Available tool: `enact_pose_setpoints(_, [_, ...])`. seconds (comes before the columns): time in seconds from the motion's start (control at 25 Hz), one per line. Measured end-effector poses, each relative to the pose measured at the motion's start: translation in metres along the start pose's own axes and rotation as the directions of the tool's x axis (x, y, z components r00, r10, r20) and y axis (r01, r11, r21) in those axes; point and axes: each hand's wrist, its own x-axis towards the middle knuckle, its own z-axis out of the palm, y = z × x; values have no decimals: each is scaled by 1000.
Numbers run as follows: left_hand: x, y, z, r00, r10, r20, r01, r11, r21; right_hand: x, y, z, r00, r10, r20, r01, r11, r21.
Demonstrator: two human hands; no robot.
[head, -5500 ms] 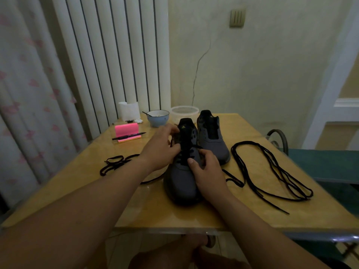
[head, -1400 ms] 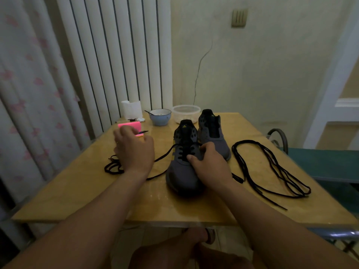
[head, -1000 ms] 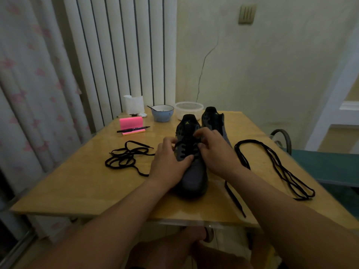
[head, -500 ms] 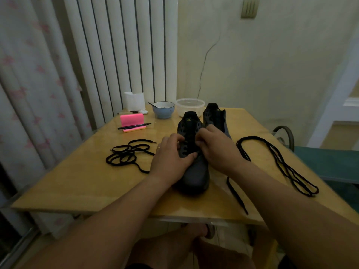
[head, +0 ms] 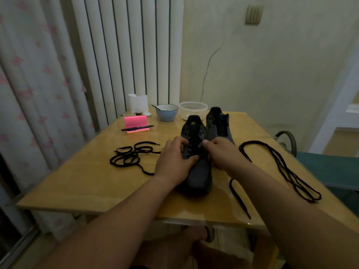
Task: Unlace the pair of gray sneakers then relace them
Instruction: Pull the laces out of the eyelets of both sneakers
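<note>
The near gray sneaker [head: 199, 177], made of cloth with a black tongue and a small yellow mark on top, is set in the middle of the yellow wooden table [head: 77, 183], with its toe toward the person. It is held by both hands. The far gray sneaker [head: 220, 126] is set just behind it on the right, close against its side.

The left hand [head: 172, 162] is wrapped round the left side of the near gray sneaker. Its fingers are curled over the lace holes, and its thumb is laid across the top of the shoe. The right hand [head: 223, 154] is closed up small at the right row of lace holes, with its fingertips bunched together by the tongue. Whether a lace is pinched between them cannot be told.

A thin black lace end [head: 238, 199] is seen coming out from under the right wrist and is laid toward the front edge of the table. A loose black shoelace [head: 128, 157] is piled in loops just left of the left hand. A long black shoelace [head: 289, 174] is stretched out in long loops on the right side, apart from the shoes.

At the back of the table, a pink block of sticky notes [head: 135, 121] with a black pen [head: 138, 128] laid on it, a round blue bowl [head: 167, 113] and a clear plastic tub [head: 192, 111] are seen.
</note>
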Motion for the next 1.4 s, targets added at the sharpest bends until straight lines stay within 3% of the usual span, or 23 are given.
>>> enact_pose_setpoints(0.16, [-3,-6,3,999,-31,-11,31,998,-51,14,-9,-3,995,-88,48,99,937,-336])
enact_pose_setpoints(0.2, [-4,-9,4,998,-60,1,60,994,-93,13,-12,-6,992,-90,89,113,945,-307])
enact_pose_setpoints(0.32, [-4,-14,7,991,-127,30,131,976,-173,-8,-12,-13,967,-74,242,70,997,24])
enact_pose_setpoints(0.36, [-4,-13,8,991,-133,27,136,974,-179,-14,-9,-13,973,-71,221,60,997,57])
enact_pose_setpoints(0.48, [-6,-11,9,992,-127,23,129,984,-127,-10,3,-4,997,-76,-3,74,987,-145])
enact_pose_setpoints(0.56, [-8,-10,9,995,-100,18,101,993,-58,1,0,-2,995,-72,-63,56,972,-228])
enact_pose_setpoints(0.92, [-5,-12,10,994,-104,42,106,993,-49,17,-12,-7,991,-49,125,103,876,-472])
enact_pose_setpoints(1.04, [-5,-12,10,994,-97,40,98,995,-36,11,-11,-14,982,-86,167,130,953,-275])
enact_pose_setpoints(1.16, [-3,-8,9,992,-117,38,117,993,-1,-7,4,-26,913,-121,388,97,992,81])
enact_pose_setpoints(1.24, [-5,-7,10,994,-108,20,108,994,15,-18,16,-28,874,-108,475,1,976,220])
enact_pose_setpoints(1.32, [-6,-7,10,995,-103,12,103,995,2,-17,14,-24,928,13,372,-107,967,233])
enact_pose_setpoints(1.4, [-6,-8,10,995,-97,5,97,995,-28,-7,1,-16,976,90,197,-111,989,97])
